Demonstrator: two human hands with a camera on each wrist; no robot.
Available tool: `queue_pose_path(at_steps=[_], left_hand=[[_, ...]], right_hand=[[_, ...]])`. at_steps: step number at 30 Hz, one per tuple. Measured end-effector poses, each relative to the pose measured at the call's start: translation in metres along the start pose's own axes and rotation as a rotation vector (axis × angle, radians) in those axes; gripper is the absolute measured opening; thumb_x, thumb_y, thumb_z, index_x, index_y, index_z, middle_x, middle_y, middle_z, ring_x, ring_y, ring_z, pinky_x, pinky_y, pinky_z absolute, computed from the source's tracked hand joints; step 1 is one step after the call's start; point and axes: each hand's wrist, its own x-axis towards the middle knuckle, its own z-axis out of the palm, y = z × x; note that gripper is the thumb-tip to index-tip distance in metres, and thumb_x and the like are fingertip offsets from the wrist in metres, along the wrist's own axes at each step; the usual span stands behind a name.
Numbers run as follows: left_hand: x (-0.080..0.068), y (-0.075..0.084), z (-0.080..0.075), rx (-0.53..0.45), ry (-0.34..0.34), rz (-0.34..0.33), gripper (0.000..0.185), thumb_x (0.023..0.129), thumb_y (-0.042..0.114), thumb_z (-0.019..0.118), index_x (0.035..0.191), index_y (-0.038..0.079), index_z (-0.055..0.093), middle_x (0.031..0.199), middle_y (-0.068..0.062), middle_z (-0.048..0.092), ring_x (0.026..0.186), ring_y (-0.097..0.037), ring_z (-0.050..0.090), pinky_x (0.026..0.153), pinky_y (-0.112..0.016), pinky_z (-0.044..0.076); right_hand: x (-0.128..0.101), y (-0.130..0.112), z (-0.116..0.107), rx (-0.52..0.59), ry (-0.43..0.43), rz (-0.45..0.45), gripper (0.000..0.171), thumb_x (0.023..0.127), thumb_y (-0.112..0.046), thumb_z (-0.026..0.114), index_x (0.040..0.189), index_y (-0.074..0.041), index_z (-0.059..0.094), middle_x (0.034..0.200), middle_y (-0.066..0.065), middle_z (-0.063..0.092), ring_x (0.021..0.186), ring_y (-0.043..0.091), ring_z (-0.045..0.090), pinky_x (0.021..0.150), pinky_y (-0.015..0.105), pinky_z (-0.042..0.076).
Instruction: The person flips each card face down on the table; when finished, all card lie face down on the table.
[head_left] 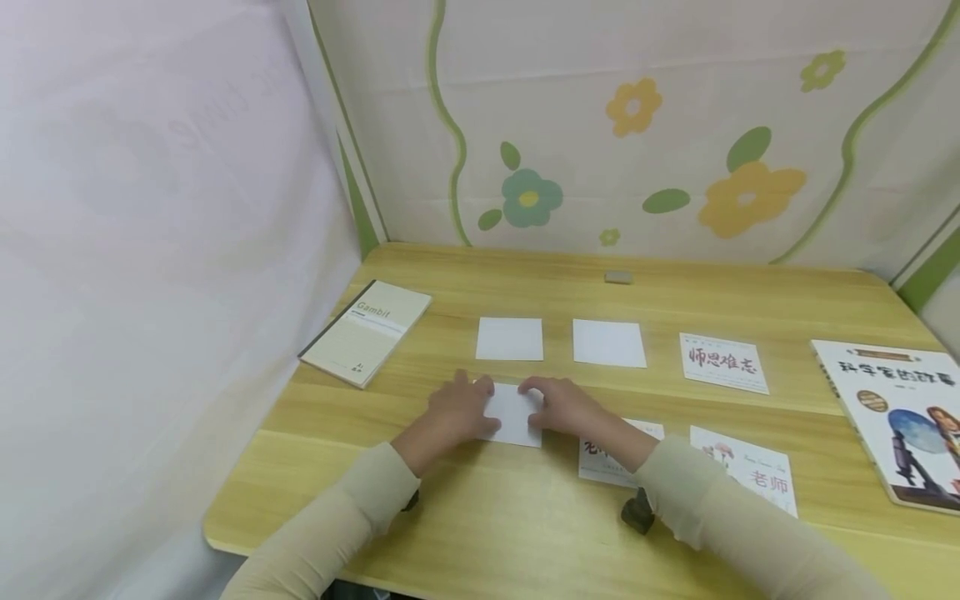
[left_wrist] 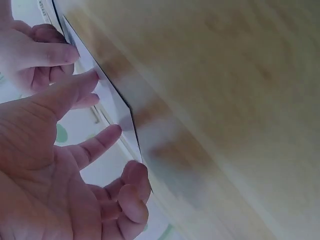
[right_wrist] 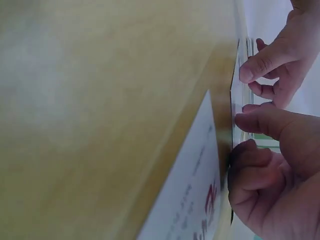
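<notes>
A blank white card (head_left: 516, 417) lies flat on the wooden table (head_left: 480, 517), near the front. My left hand (head_left: 453, 410) is at its left edge and my right hand (head_left: 562, 406) at its right edge. In the left wrist view, the left hand (left_wrist: 75, 150) has its thumb over the card (left_wrist: 107, 95) and curled fingertips against the card's edge. In the right wrist view, the right hand (right_wrist: 265, 150) pinches the thin card (right_wrist: 234, 100) the same way, thumb above and curled fingers below. Both wrist views also show the other hand's fingertips at the far edge.
Two more blank cards (head_left: 510, 338) (head_left: 609, 342) lie behind the held one. Printed cards (head_left: 723, 362) (head_left: 750, 475) (head_left: 600, 462) lie to the right, one partly under my right forearm. A "Gambit" notebook (head_left: 366, 332) sits far left, a picture book (head_left: 896, 417) far right, and a small grey block (head_left: 618, 277) at the back.
</notes>
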Motion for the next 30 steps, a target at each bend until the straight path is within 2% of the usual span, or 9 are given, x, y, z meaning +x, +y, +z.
queue_pose_path(at_steps=[4,7,9,13,16,22,27,29,30], left_hand=[[0.001,0.007,-0.001,-0.011,0.079,0.0,0.052,0.08,0.05,0.065,0.115,0.012,0.056,0.106,-0.016,0.045,0.09,-0.033,0.051,0.067,-0.045,0.046],[0.0,0.019,-0.001,-0.123,0.114,0.057,0.057,0.086,0.058,0.052,0.119,0.012,0.054,0.111,-0.016,0.051,0.091,-0.03,0.055,0.066,-0.042,0.048],[-0.002,0.031,0.001,-0.28,0.067,0.13,0.061,0.088,0.06,0.044,0.126,0.012,0.05,0.112,-0.014,0.056,0.093,-0.026,0.057,0.069,-0.039,0.049],[-0.01,0.058,0.005,-0.657,-0.151,0.205,0.065,0.09,0.06,0.038,0.137,0.015,0.039,0.106,-0.011,0.061,0.083,-0.02,0.06,0.071,-0.037,0.049],[-0.011,0.076,0.011,-0.792,-0.24,0.171,0.065,0.091,0.058,0.04,0.141,0.016,0.033,0.105,-0.012,0.059,0.07,-0.021,0.06,0.059,-0.034,0.048],[-0.011,0.094,0.024,-0.967,-0.268,0.07,0.062,0.094,0.047,0.045,0.143,0.013,0.028,0.112,-0.016,0.054,0.052,-0.02,0.053,0.038,-0.026,0.042],[-0.008,0.094,0.029,-1.311,-0.303,-0.033,0.064,0.092,0.038,0.05,0.143,0.009,0.025,0.099,-0.014,0.056,0.05,-0.011,0.044,0.037,-0.019,0.038],[-0.006,0.093,0.027,-1.445,-0.321,-0.025,0.063,0.091,0.036,0.052,0.14,0.007,0.027,0.099,-0.014,0.058,0.048,-0.008,0.042,0.038,-0.017,0.037],[-0.006,0.093,0.026,-1.485,-0.336,0.014,0.061,0.091,0.035,0.052,0.14,0.006,0.029,0.101,-0.014,0.058,0.047,-0.007,0.041,0.038,-0.016,0.037]], right_hand=[[-0.019,0.009,-0.019,0.086,-0.001,-0.012,0.045,0.085,-0.017,0.065,0.127,-0.006,0.052,0.071,0.007,0.058,0.059,0.016,0.053,0.053,0.032,0.048],[-0.045,0.018,-0.039,0.077,0.025,0.03,0.047,0.089,-0.022,0.06,0.13,-0.005,0.047,0.067,0.005,0.055,0.054,0.017,0.052,0.047,0.03,0.047],[-0.064,0.026,-0.051,0.044,0.038,0.088,0.05,0.088,-0.022,0.06,0.132,-0.004,0.045,0.067,0.005,0.055,0.053,0.018,0.052,0.047,0.03,0.046],[-0.098,0.037,-0.063,-0.064,0.047,0.195,0.056,0.085,-0.021,0.064,0.133,-0.003,0.044,0.076,0.006,0.058,0.062,0.02,0.055,0.052,0.034,0.048],[-0.114,0.038,-0.062,-0.122,0.056,0.212,0.059,0.082,-0.022,0.068,0.132,-0.002,0.045,0.088,0.012,0.062,0.075,0.026,0.06,0.059,0.04,0.05],[-0.124,0.031,-0.047,-0.166,0.082,0.196,0.058,0.083,-0.031,0.066,0.132,-0.007,0.047,0.106,0.02,0.062,0.092,0.04,0.059,0.067,0.053,0.049],[-0.125,0.025,-0.044,-0.121,0.093,0.218,0.072,0.087,-0.052,0.053,0.139,-0.005,0.036,0.113,0.026,0.059,0.094,0.043,0.058,0.067,0.053,0.049],[-0.125,0.022,-0.047,-0.066,0.077,0.242,0.078,0.088,-0.059,0.046,0.143,-0.006,0.028,0.114,0.027,0.058,0.086,0.039,0.061,0.06,0.05,0.049],[-0.125,0.022,-0.048,-0.019,0.065,0.242,0.079,0.089,-0.059,0.044,0.145,-0.006,0.023,0.115,0.028,0.057,0.083,0.036,0.061,0.058,0.047,0.049]])
